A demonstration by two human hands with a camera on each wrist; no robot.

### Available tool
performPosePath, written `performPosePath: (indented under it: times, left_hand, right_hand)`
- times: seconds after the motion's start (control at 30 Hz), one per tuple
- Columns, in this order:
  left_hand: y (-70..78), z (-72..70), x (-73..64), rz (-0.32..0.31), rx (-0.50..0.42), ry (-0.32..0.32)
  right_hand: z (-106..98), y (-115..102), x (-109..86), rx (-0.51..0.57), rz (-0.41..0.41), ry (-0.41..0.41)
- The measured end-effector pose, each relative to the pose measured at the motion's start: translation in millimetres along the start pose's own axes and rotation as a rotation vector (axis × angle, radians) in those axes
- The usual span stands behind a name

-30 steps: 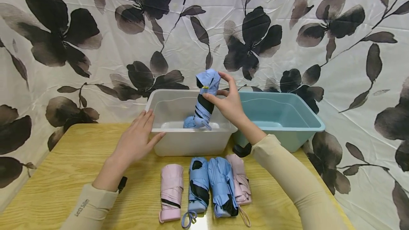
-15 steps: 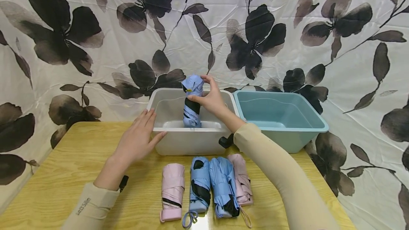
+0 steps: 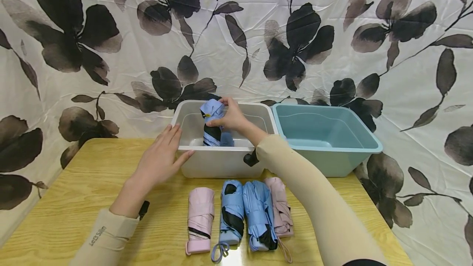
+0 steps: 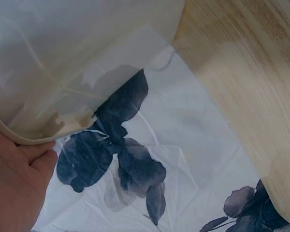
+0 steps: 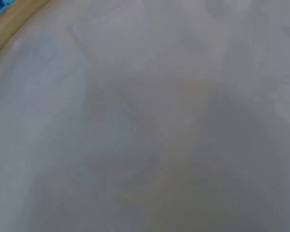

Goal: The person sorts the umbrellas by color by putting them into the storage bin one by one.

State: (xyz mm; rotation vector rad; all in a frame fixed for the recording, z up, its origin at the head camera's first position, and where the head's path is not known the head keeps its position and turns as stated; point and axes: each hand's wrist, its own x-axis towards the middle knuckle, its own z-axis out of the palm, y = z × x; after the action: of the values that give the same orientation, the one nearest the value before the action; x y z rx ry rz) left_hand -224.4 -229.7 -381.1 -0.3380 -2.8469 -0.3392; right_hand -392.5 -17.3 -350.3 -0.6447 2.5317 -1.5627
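Note:
In the head view my right hand (image 3: 232, 117) pinches the upper part of a folded blue umbrella (image 3: 212, 128) with black bands between thumb and fingers. The umbrella stands nearly upright inside the white bin (image 3: 218, 163), its lower end hidden by the front wall. Beside it in the bin lies another blue item (image 3: 227, 139), partly covered. My left hand (image 3: 159, 155) rests with extended fingers on the bin's left front corner; the left wrist view shows this hand (image 4: 14, 179) at the rim (image 4: 34, 141). A blurred pale surface (image 5: 159, 121) fills most of the right wrist view.
A teal bin (image 3: 332, 151) stands right of the white one. In front lie a pink umbrella (image 3: 200, 221), two blue umbrellas (image 3: 231, 212) (image 3: 258, 216) and a second pink one (image 3: 281, 208) on the wooden table (image 3: 92, 175). A floral cloth (image 3: 229, 44) hangs behind.
My right hand has moved left and down with the blue umbrella, lowering it deeper into the white bin and to its left side. The left hand stays at the corner.

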Motion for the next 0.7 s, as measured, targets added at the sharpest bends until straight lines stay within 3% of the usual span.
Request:
performPosePath:
  times: [0.27, 0.57, 0.7]
  left_hand:
    - [-1.1, 2.2, 0.5, 0.015, -0.005, 0.028]
    - [-0.6, 1.0, -0.8, 0.028, -0.004, 0.049]
    - [-0.2, 1.3, -1.8, 0.034, -0.006, 0.054]
  right_hand:
    - [18, 3, 0.9, 0.006, 0.076, -0.112]
    - [24, 13, -0.2, -0.255, 0.026, -0.213]
    - [24, 16, -2.3, -0.299, 0.011, -0.272]
